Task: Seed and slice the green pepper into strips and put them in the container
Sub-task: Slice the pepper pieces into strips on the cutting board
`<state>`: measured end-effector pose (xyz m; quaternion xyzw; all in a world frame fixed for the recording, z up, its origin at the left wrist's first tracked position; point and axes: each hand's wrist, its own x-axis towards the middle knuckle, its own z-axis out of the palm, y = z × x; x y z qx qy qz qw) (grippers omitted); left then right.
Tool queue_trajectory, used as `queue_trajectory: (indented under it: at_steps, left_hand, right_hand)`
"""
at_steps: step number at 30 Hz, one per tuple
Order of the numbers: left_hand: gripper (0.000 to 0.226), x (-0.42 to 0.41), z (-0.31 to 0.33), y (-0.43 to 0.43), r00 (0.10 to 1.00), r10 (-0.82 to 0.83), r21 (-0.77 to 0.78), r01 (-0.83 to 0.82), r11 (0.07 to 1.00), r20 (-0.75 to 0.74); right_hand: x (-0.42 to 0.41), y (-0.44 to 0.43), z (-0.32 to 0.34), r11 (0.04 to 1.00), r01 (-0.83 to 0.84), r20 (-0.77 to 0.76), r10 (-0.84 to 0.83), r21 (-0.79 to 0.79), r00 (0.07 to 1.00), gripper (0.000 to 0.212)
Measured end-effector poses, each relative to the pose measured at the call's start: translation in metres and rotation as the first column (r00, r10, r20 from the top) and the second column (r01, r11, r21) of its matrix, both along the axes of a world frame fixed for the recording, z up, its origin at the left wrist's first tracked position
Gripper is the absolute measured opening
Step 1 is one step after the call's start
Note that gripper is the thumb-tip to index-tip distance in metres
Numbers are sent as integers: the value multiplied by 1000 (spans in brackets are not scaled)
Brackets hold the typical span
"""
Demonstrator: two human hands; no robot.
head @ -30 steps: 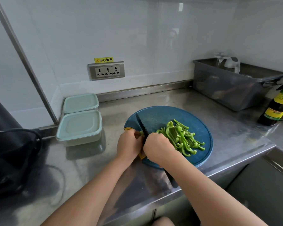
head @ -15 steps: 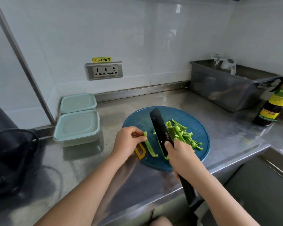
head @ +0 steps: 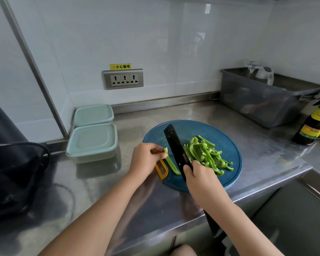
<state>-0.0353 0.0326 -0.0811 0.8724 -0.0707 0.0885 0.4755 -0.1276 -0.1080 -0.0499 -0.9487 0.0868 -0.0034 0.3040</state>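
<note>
A round blue cutting board lies on the steel counter. A heap of green pepper strips covers its right half. My right hand grips a black knife, blade flat and angled across the board, left of the heap. My left hand pinches the far end of one last long pepper piece at the board's left edge, beside the board's yellow handle. Two lidded pale green containers stand to the left, both closed.
A grey plastic tub with a glass jug stands at the back right. A dark sauce bottle stands at the right edge. A black appliance with a cable fills the left. The counter's front edge runs just below the board.
My hands were together over the pepper, cutting. They have parted: the right lifted the knife up beside the heap, the left drew back holding one remaining strip.
</note>
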Motion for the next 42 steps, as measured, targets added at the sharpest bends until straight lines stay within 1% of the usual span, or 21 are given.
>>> queue_trajectory:
  at_steps: [4,9,14,20,22,25,27,29,32,35,42]
  left_hand:
    - [22,0,0,-1,1000,-1,-7,1,1000,0]
    - [20,-1,1,-1,1000,5,-2,-5,1000,-1]
    - [17,-2,2,0,1000,-2,8,2,1000,9]
    - [20,-1,1,0,1000,-1,19,1,1000,9]
    - [19,0,1,1,1000,4,21,-4,1000,-12]
    - [19,2,0,0,997,4,12,-3,1000,-82]
    - [24,5,0,1,992,8,-1,-8,1000,-125]
    - [28,6,0,2,990,13,32,-8,999,-141]
    - [27,7,3,2,986,11,76,2,997,-165]
    - [22,7,5,1,981,26,58,-15,998,-194]
    - [22,9,5,-2,979,70,40,-64,997,-189]
  right_hand:
    - [-1,-1,7,998,18,39,-20,58,999,36]
    - [1,0,7,996,-12,-5,12,93,1000,33]
    - [0,2,-1,1000,4,-18,-4,24,1000,34]
    - [-2,4,-8,999,-34,0,34,-22,999,34]
    - [-2,5,-11,999,-28,16,28,-27,999,34]
    - [-3,7,-15,999,-15,52,18,-49,998,32]
    - [-5,9,-16,996,-17,78,23,-85,997,30]
    - [-6,12,-16,994,-13,83,22,-105,996,29]
    - [-5,16,-15,992,0,73,9,-127,997,26]
    - [0,17,-12,986,0,17,2,-164,1000,22]
    - [6,20,-5,973,-32,-77,15,-229,997,11]
